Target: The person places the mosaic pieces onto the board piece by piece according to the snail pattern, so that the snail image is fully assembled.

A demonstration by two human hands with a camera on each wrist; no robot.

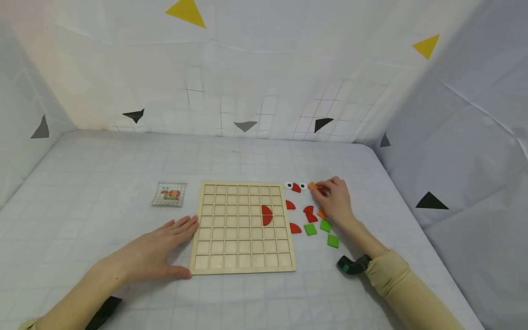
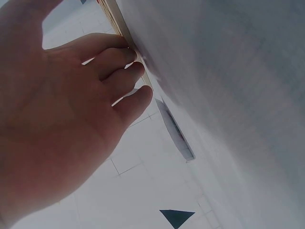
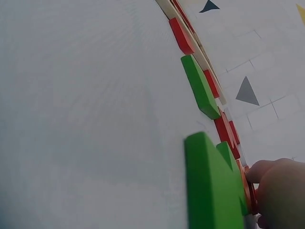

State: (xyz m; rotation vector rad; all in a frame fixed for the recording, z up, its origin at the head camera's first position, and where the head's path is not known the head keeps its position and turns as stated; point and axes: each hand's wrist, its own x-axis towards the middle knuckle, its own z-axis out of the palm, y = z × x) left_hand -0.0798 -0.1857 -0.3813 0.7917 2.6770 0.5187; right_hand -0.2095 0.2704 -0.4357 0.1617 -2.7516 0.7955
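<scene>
A square wooden grid board [image 1: 244, 269] lies flat on the table, with two red quarter-circle pieces [image 1: 266, 215] set in its right part, forming a half disc. My left hand [image 1: 162, 250] rests along the board's left edge, fingers straight and thumb near the front corner; in the left wrist view its fingertips touch the board's side [image 2: 116, 16]. To the right of the board, my right hand [image 1: 336, 201] bends its fingers and pinches a red piece [image 1: 321, 192], mostly covered by the fingertips. An orange piece [image 1: 312, 185] lies beside those fingertips.
Between board and right hand lie several red quarter-circles [image 1: 295, 228], green squares [image 1: 310, 229], another orange piece [image 1: 321, 213] and two white eye pieces [image 1: 288, 185]. A small pattern card [image 1: 169, 194] lies left of the board. White cloth walls [image 1: 264, 55] enclose the table.
</scene>
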